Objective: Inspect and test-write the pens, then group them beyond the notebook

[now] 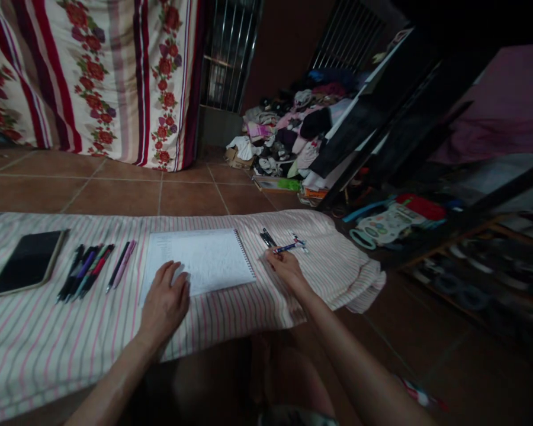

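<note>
Cropped forearms [125,370], notebook [208,260] with illegible writing [163,242]

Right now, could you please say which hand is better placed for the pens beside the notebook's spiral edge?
Probably the right hand: it touches a blue pen near dark pens, while the left hand rests on the notebook.

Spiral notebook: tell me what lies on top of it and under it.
On the spiral notebook, the left hand covers the near left part. Striped cloth shows around it; what lies directly beneath is covered.
</note>
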`<state>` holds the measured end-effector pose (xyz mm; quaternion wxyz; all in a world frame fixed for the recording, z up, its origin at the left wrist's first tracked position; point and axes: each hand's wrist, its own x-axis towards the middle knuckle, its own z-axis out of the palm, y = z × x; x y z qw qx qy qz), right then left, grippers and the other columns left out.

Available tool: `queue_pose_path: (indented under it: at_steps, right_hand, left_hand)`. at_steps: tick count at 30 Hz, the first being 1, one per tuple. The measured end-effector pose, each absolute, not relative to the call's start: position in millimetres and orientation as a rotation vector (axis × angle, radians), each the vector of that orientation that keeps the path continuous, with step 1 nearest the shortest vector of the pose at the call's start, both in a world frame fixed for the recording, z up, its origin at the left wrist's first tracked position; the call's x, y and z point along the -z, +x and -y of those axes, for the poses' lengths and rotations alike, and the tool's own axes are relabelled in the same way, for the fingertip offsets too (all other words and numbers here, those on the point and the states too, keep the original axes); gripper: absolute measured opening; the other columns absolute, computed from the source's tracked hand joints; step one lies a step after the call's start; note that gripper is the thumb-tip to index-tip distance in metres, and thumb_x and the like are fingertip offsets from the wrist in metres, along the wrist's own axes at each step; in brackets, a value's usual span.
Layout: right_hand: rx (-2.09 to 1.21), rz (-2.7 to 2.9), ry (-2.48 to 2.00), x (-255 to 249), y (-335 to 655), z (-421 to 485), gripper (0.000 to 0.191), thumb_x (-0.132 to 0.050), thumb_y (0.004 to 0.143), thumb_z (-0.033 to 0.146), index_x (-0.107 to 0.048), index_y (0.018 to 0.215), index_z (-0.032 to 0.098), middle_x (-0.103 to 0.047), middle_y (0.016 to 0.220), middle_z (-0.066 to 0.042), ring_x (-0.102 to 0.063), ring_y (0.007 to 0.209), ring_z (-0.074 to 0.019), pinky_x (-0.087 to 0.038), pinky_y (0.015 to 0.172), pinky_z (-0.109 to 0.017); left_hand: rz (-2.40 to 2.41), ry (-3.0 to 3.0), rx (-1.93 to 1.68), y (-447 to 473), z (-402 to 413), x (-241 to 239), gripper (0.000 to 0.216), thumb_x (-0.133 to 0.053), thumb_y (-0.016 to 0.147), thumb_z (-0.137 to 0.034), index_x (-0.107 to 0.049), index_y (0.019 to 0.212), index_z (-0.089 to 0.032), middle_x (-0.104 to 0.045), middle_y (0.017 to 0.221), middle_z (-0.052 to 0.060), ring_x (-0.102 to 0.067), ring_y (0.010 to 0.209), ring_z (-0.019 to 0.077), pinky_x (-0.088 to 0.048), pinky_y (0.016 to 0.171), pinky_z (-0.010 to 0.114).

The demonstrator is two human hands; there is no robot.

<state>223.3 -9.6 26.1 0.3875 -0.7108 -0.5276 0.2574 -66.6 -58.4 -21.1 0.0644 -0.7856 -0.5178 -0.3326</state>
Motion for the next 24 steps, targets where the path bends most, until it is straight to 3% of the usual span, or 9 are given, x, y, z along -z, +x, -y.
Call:
queue_pose_path:
  at_steps: [6, 10, 16, 24]
  right_hand:
    - [-0.563, 1.390, -1.982, -40.3, 248.3, 48.2, 0.022, -0.054, 0.073, 0.034, -0.064, 0.068, 0.015, -0.064, 0.063, -0.004, -0.058, 0.062, -0.0170, -0.041, 0.056, -0.025]
    - [-0.569, 1.493, -2.072, -43.1, 258.5, 60.4, 0.019, -0.051, 0.076, 0.026, -0.064, 0.068, 0.015, -0.066, 0.065, -0.005, -0.061, 0.062, -0.0166, -0.042, 0.058, -0.024]
    - [-0.434, 1.619, -2.177, -42.5, 275.0, 62.7, 0.023, -0.047, 0.081, 0.022, -0.061, 0.097, 0.013, -0.069, 0.086, -0.010, -0.063, 0.077, -0.0173, -0.042, 0.067, -0.023]
    - [-0.284, 1.823, -2.255, -48.1, 293.1, 39.9, 0.037, -0.048, 0.082, 0.028, -0.051, 0.114, 0.009, -0.067, 0.096, -0.016, -0.062, 0.089, -0.0240, -0.040, 0.071, -0.027]
  left_hand:
    - [1.610, -2.236, 0.993, -109.8, 86.0, 32.1, 0.018, -0.042, 0.086, -0.020, -0.056, 0.097, -0.015, -0.054, 0.103, 0.014, -0.047, 0.106, 0.0276, -0.046, 0.090, 0.047]
    - [1.648, -2.195, 0.962, -113.4, 92.8, 35.9, 0.020, -0.040, 0.086, -0.021, -0.055, 0.096, -0.012, -0.053, 0.105, 0.017, -0.046, 0.107, 0.0293, -0.044, 0.091, 0.048]
    - [1.617, -2.144, 0.867, -105.9, 94.1, 29.9, 0.021, -0.036, 0.085, -0.019, -0.055, 0.094, -0.015, -0.059, 0.098, 0.014, -0.051, 0.105, 0.0297, -0.041, 0.090, 0.050]
    - [1.580, -2.084, 0.632, -101.8, 91.0, 38.2, 0.026, -0.040, 0.085, -0.025, -0.053, 0.105, -0.013, -0.058, 0.112, 0.016, -0.048, 0.113, 0.0323, -0.039, 0.092, 0.048]
